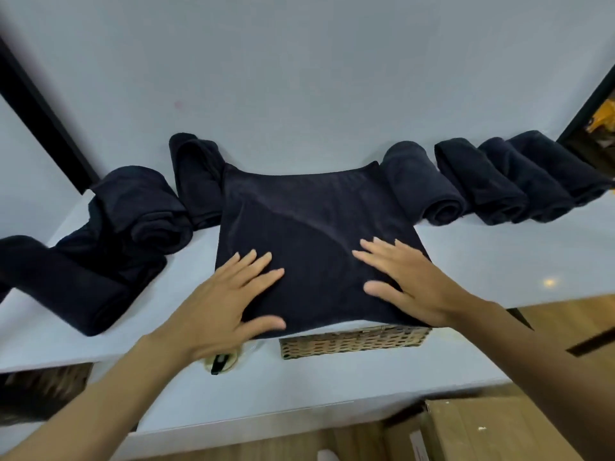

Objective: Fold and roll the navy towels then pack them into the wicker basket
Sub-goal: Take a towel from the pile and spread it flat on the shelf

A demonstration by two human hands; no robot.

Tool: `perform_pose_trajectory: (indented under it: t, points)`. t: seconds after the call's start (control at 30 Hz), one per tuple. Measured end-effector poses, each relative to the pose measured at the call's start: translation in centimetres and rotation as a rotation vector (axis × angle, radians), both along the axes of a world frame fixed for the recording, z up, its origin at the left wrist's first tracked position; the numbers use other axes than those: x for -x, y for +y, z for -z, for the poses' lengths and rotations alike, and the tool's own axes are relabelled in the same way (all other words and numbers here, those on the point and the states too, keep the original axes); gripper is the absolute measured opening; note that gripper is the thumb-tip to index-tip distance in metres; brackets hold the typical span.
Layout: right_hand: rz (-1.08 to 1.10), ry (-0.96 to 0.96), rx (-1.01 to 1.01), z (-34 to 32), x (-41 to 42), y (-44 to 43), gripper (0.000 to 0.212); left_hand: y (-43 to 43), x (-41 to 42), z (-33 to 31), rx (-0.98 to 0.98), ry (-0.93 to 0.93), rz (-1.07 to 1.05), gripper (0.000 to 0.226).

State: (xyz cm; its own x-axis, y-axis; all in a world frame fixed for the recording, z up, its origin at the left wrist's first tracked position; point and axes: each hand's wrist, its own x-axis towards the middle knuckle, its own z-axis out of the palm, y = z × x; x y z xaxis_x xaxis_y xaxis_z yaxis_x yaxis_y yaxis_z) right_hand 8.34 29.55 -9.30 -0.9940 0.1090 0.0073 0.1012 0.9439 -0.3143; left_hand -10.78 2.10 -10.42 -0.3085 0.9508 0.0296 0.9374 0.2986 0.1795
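Towel [312, 227] lies flat beneath left hand [233, 294] and right hand [409, 281].

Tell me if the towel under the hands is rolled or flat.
Flat, not rolled: the towel lies spread under the left hand and right hand.

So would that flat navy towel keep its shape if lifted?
Probably not: the flat towel drapes over the wicker basket, so it likely flops. The left hand and right hand press it flat, hinting it wrinkles easily.
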Motion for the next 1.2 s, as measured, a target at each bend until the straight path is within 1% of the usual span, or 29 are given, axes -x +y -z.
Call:
perform_pose_trajectory:
  t: [0.07,0.1,0.17,0.2,0.23,0.3,0.33,0.37,0.4,0.43,0.5,0.53,0.57,0.6,0.63,0.7,0.73,0.83,0.9,0.93,1.0,1.03,1.1,1.2]
  points:
    - [-0.045,-0.054,-0.138,0.5,-2.8,-0.1,0.085,-2.3,-0.8,0.4,0.002,0.133,0.034,0.084]
    - [-0.057,-0.066,-0.226,0.7,-3.9,0.0,0.084,-3.2,-1.0,0.4,-0.006,0.195,0.048,0.079]
    - [-0.070,-0.017,-0.355,0.8,-5.7,0.1,0.069,-4.6,-1.2,0.4,-0.087,0.244,0.065,0.069]
    - [-0.074,0.048,-0.378,0.6,-6.4,0.3,0.059,-5.1,-1.4,0.2,-0.120,0.248,0.068,0.065]
    - [-0.054,0.110,-0.381,0.4,-7.2,0.7,0.054,-5.5,-1.5,0.0,-0.161,0.259,0.073,0.058]
    - [0.050,0.114,-0.355,-0.8,-8.3,1.2,0.058,-6.2,-1.7,-0.5,-0.209,0.329,0.078,0.026]
    - [0.080,0.113,-0.373,-1.4,-8.6,1.3,0.057,-6.5,-1.9,-1.1,-0.202,0.348,0.061,0.034]
    - [0.096,0.115,-0.403,-2.2,-8.7,1.5,0.051,-6.8,-1.9,-1.4,-0.196,0.331,0.050,0.051]
    - [0.123,0.110,-0.399,-3.1,-8.7,1.7,0.042,-7.0,-1.9,-1.9,-0.217,0.302,0.014,0.058]
    - [0.147,0.106,-0.358,-4.0,-8.6,1.8,0.033,-7.2,-2.0,-2.3,-0.267,0.285,-0.013,0.057]
    - [0.143,0.171,-0.298,-5.9,-8.5,2.1,0.023,-7.4,-2.6,-3.5,-0.369,0.250,-0.070,0.041]
    - [0.130,0.193,-0.280,-6.9,-8.6,2.3,0.021,-7.5,-2.9,-4.2,-0.400,0.227,-0.094,0.030]
    - [0.124,0.177,-0.254,-7.9,-8.8,2.4,0.020,-7.6,-3.0,-5.1,-0.413,0.190,-0.115,0.019]
    - [0.130,0.140,-0.222,-8.9,-8.8,2.4,0.019,-7.7,-3.0,-6.1,-0.408,0.132,-0.144,0.013]
    - [0.142,0.111,-0.205,-10.0,-8.6,2.5,0.018,-7.5,-2.6,-7.2,-0.417,0.066,-0.185,0.012]
    - [0.176,0.131,-0.213,-12.5,-7.0,3.2,0.018,-6.0,-1.3,-10.0,-0.496,-0.051,-0.315,0.014]
    - [0.211,0.169,-0.209,-13.8,-5.8,3.7,0.016,-4.9,-0.4,-11.5,-0.561,-0.145,-0.398,0.015]
    - [0.356,0.332,-0.139,-17.6,-1.1,5.7,0.015,-0.6,3.0,-16.0,-0.799,-0.557,-0.558,0.015]
    - [0.428,0.444,0.006,-19.6,2.2,7.1,0.016,2.2,5.8,-18.3,-0.899,-0.706,-0.605,0.011]
    - [0.448,0.502,0.120,-20.4,3.7,7.7,0.017,3.4,7.1,-19.2,-0.942,-0.759,-0.627,0.010]
    - [0.467,0.624,0.387,-21.7,6.4,8.8,0.021,5.7,9.3,-20.8,-1.032,-0.819,-0.644,0.011]
    - [0.470,0.688,0.486,-22.3,7.4,9.3,0.022,6.7,10.2,-21.6,-1.076,-0.824,-0.640,0.012]
    - [0.462,0.800,0.578,-23.6,9.0,10.3,0.024,8.0,11.2,-23.3,-1.160,-0.801,-0.622,0.013]
    - [0.417,0.950,0.617,-25.4,9.3,10.6,0.022,8.4,11.4,-25.7,-1.300,-0.782,-0.534,0.014]
